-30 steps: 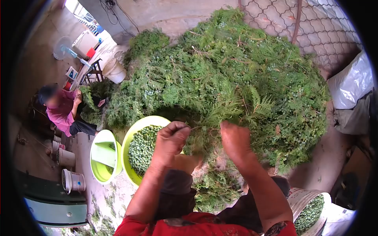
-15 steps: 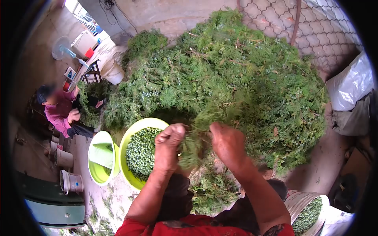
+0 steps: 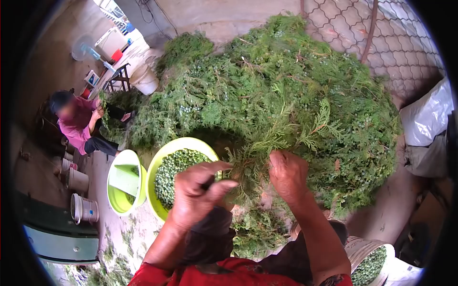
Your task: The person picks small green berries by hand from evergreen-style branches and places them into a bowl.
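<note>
From my view, the large heap of cut branches point(image 3: 286, 95) blocks everything ahead of my hands, spreading well to both sides. The yellow-green tub point(image 3: 153, 193) of berries stands in the way just beside my left hand point(image 3: 198, 190), but a strip of floor point(image 3: 102, 183) runs between the smaller green basin point(image 3: 112, 200) and the white buckets.

One wide view faces forward and down from the wearer's head, its dark corners seemingly unreadable.

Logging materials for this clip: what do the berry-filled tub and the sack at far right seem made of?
Tub: likely plastic, smooth lime-green, evenly coloured rim. Sack: probably plastic sheeting, silvery and glossy, with creases catching the light.
</note>
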Motion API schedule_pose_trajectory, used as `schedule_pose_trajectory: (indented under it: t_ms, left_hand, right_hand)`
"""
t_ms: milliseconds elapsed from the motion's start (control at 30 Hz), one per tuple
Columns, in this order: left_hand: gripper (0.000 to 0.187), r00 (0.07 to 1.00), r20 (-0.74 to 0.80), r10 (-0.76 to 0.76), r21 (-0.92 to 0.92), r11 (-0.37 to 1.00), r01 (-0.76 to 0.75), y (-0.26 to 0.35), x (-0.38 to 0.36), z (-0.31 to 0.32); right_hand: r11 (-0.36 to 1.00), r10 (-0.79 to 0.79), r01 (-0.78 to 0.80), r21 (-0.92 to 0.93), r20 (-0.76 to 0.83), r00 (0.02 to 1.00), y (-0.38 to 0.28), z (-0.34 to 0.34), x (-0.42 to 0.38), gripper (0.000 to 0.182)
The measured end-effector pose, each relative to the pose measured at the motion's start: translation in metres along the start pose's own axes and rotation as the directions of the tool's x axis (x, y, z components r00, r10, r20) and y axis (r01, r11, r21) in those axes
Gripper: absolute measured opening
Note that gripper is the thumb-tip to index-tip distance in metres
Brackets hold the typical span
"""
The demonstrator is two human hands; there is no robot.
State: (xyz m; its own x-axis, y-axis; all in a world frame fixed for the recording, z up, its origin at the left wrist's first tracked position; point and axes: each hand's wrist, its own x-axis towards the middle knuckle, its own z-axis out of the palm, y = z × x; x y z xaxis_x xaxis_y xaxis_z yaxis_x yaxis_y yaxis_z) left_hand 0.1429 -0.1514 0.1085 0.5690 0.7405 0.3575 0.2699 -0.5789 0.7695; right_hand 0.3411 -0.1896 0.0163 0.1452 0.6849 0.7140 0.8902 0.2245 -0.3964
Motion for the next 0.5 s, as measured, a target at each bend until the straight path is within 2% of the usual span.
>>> schedule_pose_trajectory:
  t_ms: [33,100,133,233,433,500]
  left_hand:
    - [0.028,1.0,-0.007,-0.007,0.0,1.0,0.007,-0.004,0.001,0.007]
    - [0.034,0.963,0.127,0.238,0.324,0.908,-0.267,-0.012,0.003,0.017]
    - [0.038,0.978,0.181,0.105,0.399,0.901,-0.171,-0.003,0.003,0.017]
    - [0.031,0.987,0.122,0.105,0.489,0.859,-0.152,-0.003,0.003,0.025]
    - [0.021,0.984,0.102,0.148,0.51,0.841,-0.18,-0.015,0.003,0.024]
    - [0.017,0.986,0.127,0.106,0.389,0.909,-0.148,-0.021,0.003,0.025]
  right_hand:
    - [1.0,0.002,-0.002,-0.011,0.025,1.0,-0.001,0.001,-0.001,0.014]
    - [1.0,-0.001,0.002,-0.022,0.053,0.999,-0.002,0.002,-0.002,0.014]
    - [0.999,-0.008,0.011,-0.034,0.072,0.997,-0.002,0.002,-0.003,0.014]
    - [0.999,-0.017,0.022,-0.049,0.09,0.996,-0.003,0.001,-0.003,0.014]
    - [0.996,-0.034,0.037,-0.076,0.042,0.999,0.0,-0.003,-0.002,0.013]
    - [0.998,-0.053,0.055,-0.037,0.052,0.997,-0.003,-0.006,0.0,0.013]
